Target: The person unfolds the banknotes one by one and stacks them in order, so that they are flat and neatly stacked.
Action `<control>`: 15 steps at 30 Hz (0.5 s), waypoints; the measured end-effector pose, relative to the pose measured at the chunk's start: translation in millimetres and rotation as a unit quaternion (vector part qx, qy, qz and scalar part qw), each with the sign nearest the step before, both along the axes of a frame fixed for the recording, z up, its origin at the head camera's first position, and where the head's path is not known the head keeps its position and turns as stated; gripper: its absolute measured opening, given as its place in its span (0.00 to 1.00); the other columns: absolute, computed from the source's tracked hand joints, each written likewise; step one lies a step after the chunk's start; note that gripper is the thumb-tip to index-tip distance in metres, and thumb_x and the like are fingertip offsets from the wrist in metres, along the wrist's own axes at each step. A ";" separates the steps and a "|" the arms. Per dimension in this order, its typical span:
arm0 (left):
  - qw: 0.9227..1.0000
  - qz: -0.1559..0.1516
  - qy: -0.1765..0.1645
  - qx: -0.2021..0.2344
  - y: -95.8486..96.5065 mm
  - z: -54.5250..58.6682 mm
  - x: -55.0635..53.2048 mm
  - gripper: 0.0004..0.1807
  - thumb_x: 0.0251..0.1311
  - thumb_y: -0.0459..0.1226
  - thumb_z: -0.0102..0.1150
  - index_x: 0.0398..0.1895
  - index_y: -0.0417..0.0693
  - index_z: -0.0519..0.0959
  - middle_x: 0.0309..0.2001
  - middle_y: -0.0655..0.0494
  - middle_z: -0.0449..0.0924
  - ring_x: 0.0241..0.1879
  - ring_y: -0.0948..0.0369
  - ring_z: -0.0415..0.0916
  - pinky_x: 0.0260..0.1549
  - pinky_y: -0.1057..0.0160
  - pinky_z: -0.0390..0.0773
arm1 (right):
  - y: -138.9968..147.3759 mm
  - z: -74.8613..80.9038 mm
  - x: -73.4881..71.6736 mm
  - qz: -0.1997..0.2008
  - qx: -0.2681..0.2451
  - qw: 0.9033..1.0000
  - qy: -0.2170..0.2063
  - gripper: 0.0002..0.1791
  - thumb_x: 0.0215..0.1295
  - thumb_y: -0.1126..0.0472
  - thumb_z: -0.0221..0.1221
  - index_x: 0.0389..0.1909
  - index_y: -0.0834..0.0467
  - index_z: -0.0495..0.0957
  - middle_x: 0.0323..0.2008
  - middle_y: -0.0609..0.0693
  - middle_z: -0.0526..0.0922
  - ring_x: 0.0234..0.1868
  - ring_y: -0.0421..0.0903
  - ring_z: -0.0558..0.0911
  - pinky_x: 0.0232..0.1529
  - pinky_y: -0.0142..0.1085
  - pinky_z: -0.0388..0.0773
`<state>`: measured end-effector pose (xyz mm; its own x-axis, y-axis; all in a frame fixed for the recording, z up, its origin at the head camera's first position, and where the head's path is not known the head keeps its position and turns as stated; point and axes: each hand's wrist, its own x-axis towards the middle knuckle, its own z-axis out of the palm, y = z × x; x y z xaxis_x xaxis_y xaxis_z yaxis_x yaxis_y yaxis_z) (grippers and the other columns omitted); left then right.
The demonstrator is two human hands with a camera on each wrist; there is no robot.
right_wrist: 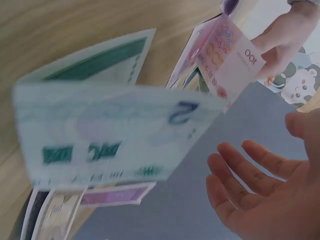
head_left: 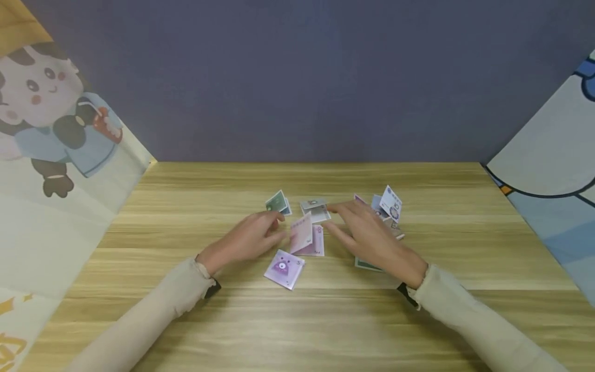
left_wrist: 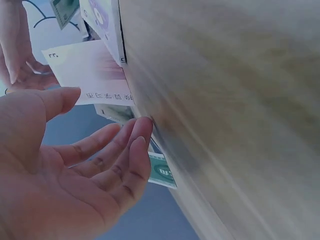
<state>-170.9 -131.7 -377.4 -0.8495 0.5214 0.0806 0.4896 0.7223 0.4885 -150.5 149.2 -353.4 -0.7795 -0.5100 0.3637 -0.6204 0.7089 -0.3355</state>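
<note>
Several folded pieces of play money lie between and around two bare hands. My left hand (head_left: 246,236) hovers left of a pink folded 100 note (head_left: 302,235), its fingers loosely bent and holding nothing. Beyond its fingertips stands a green folded note (head_left: 277,201). My right hand (head_left: 372,235) is held over the notes on the right, fingers spread, nothing gripped. Near its fingertips is a grey folded note (head_left: 317,211). In the right wrist view a green-printed note marked 2 (right_wrist: 115,130) stands half folded beside the right palm (right_wrist: 275,190). Contact with any note cannot be made out.
A purple square note (head_left: 284,268) lies nearest the person. A bluish 10 note (head_left: 391,202) stands at the right with others partly hidden by the right hand. The wooden table (head_left: 297,330) meets a dark blue back panel (head_left: 297,82); cartoon-printed panels flank both sides.
</note>
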 end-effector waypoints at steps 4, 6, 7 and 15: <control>1.000 -0.010 -0.012 -0.013 8.3 -2.0 -8.4 0.26 0.67 0.49 0.60 0.58 0.39 0.76 0.41 0.49 0.83 0.33 0.62 0.76 0.35 0.62 0.80 | -7.9 -2.4 -5.9 0.006 -0.004 1.000 -0.010 0.29 0.72 0.40 0.55 0.57 0.61 0.78 0.56 0.56 0.82 0.58 0.54 0.78 0.61 0.52 0.72; 0.999 -0.011 -0.020 -0.022 12.2 -2.8 -11.3 0.28 0.67 0.50 0.61 0.59 0.38 0.76 0.42 0.50 0.83 0.32 0.63 0.76 0.34 0.63 0.79 | -11.3 -4.5 -9.5 0.005 -0.006 1.000 -0.011 0.29 0.72 0.40 0.54 0.56 0.61 0.79 0.55 0.56 0.82 0.58 0.54 0.79 0.60 0.52 0.73; 0.999 -0.015 -0.023 -0.027 14.1 -2.9 -12.4 0.28 0.66 0.49 0.61 0.60 0.37 0.75 0.41 0.51 0.83 0.31 0.63 0.76 0.33 0.63 0.79 | -12.8 -5.4 -11.2 0.006 -0.008 1.000 -0.013 0.28 0.73 0.40 0.53 0.55 0.61 0.79 0.54 0.56 0.83 0.57 0.54 0.79 0.60 0.51 0.74; 0.997 -0.033 -0.026 -0.063 25.1 -5.3 -15.1 0.26 0.59 0.47 0.69 0.54 0.42 0.77 0.40 0.56 0.76 0.33 0.63 0.73 0.30 0.65 0.76 | -21.5 -13.3 -21.9 0.012 0.035 0.999 -0.031 0.23 0.72 0.45 0.57 0.53 0.61 0.81 0.49 0.56 0.84 0.51 0.54 0.82 0.54 0.48 0.78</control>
<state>-186.0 -106.7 -382.7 -0.8146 0.5791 -0.0322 0.5146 0.7472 0.4206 -172.5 127.7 -366.8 -0.7869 -0.5504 0.2788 -0.6166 0.7173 -0.3243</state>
